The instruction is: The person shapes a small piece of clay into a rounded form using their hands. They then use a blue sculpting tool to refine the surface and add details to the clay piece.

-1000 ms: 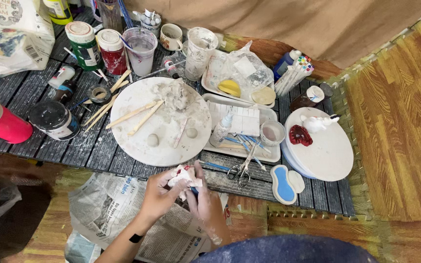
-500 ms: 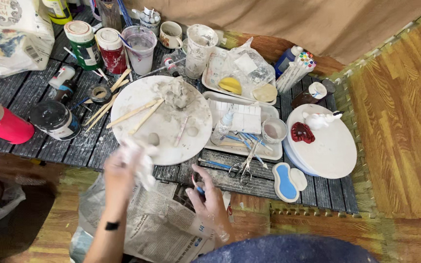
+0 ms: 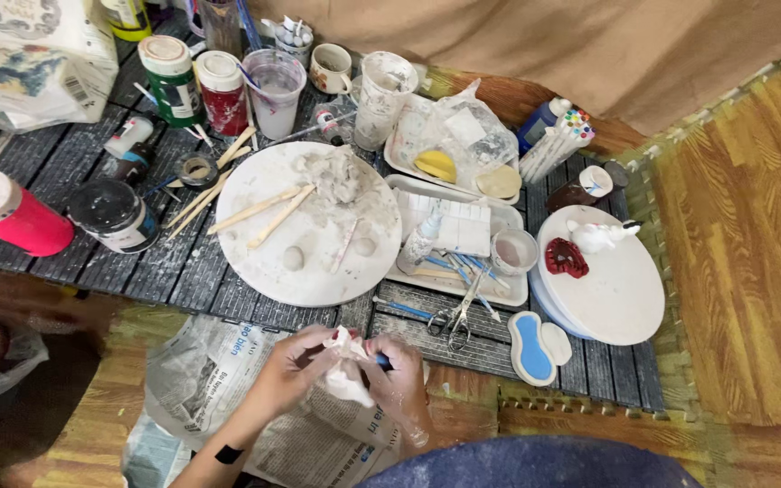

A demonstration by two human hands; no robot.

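- Head view: left hand (image 3: 286,370) and right hand (image 3: 398,384) both pinch a crumpled white cloth (image 3: 347,378) over newspaper (image 3: 228,380), near the table edge
- Clear cup (image 3: 273,86) holds cloudy water; round board (image 3: 307,223) carries clay lumps, wooden sticks

Left hand (image 3: 293,369) and right hand (image 3: 399,380) meet, fingers curled together, forearms angled inward.

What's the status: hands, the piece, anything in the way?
Left hand and right hand both closed on white cloth. Blue-tipped tool in right fingers. Newspaper beneath; nothing blocking.
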